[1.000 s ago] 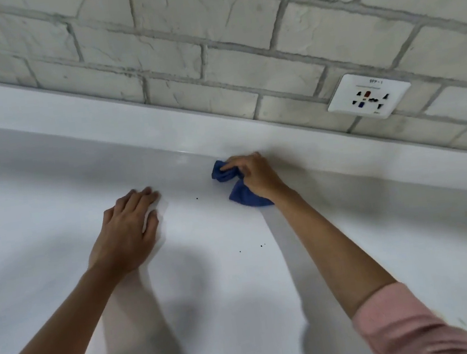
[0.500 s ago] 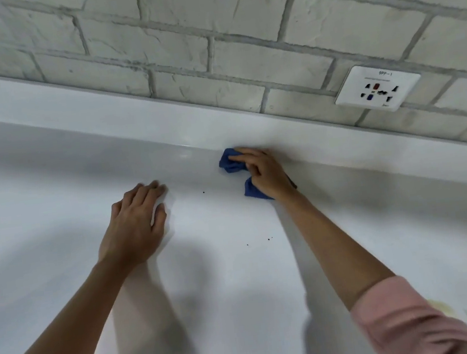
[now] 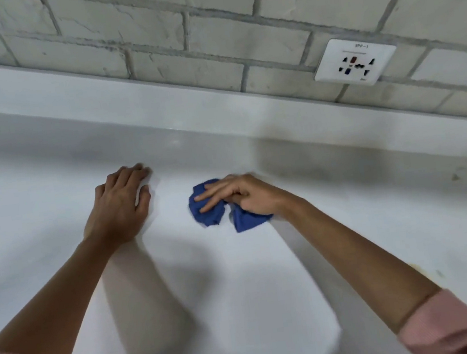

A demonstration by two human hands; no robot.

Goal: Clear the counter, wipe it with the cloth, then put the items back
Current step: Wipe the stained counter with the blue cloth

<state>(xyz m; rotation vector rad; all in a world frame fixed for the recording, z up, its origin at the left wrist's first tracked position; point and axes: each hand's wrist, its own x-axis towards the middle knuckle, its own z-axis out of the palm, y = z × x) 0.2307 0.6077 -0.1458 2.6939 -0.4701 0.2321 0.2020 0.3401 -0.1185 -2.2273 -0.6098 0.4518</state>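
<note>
Now right hand [image 3: 246, 195] palm-down on crumpled blue cloth [image 3: 209, 209], fingers [image 3: 213, 192] stretched nearly flat and only slightly curled, pressing cloth onto white counter [image 3: 239, 279] rather than gripping it; one lobe of cloth bunched beneath fingertips, other lobe poking out under heel of palm, toward wrist. Left hand [image 3: 118, 208] flat on counter, fingers together and extended, nothing under them or held, apart from cloth, off beyond right fingertips. Wall socket [image 3: 355, 61] on brick wall, well past right-hand knuckles.
</note>
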